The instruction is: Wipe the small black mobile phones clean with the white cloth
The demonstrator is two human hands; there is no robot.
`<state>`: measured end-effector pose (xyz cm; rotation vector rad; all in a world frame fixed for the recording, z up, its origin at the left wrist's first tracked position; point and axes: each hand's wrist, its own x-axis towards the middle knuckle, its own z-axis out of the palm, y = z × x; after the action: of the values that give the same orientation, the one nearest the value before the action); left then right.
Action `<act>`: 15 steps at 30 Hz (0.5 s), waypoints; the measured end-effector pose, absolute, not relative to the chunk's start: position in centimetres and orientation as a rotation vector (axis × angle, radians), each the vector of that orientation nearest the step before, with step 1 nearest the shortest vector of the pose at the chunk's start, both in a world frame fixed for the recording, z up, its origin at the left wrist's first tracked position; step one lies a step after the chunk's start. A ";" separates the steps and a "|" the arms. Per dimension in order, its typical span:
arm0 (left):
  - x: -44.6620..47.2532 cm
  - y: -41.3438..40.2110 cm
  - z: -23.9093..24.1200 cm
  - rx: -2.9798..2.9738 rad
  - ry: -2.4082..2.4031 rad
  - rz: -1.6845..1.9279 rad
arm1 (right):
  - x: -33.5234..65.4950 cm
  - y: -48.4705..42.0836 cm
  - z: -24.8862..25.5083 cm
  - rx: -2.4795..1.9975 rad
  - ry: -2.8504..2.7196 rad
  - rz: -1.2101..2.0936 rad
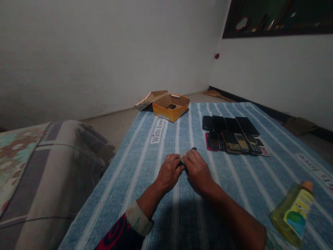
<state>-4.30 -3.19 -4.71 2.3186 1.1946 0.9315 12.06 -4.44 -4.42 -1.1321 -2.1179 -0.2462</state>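
Observation:
Over the middle of the striped tablecloth, my left hand point(169, 170) is closed round a small dark mobile phone point(194, 148), mostly hidden by fingers; only a dark end and edge show. My right hand point(196, 168) is closed on a whitish cloth point(184, 156) pressed against the phone. The fingertips of both hands nearly meet there. To the right of my hands lie two rows of mobile phones point(231, 141), dark slabs behind and several keypad phones in front.
An open orange cardboard box point(170, 114) with a dark phone point(171, 106) inside stands at the table's far end. A bottle of yellow-green liquid point(293, 213) is at the right front. A cloth-covered seat or bed point(57, 173) lies left. Walls rise behind.

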 end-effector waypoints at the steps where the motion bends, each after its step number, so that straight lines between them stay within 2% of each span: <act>1: -4.3 -3.2 -4.7 2.318 1.189 0.936 | 11.9 -4.6 -4.4 -1.108 -2.128 -0.239; 10: -4.4 -3.2 -4.4 2.326 1.189 0.904 | 13.9 -2.0 -3.5 -1.353 -2.028 -0.231; 15: -4.3 -3.2 -4.4 2.325 1.193 0.933 | 12.5 -3.9 -3.6 -1.224 -2.113 -0.214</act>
<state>-4.27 -3.24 -4.45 2.3255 1.1934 0.9326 12.48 -3.87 -3.63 -1.2236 -2.1133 -0.2137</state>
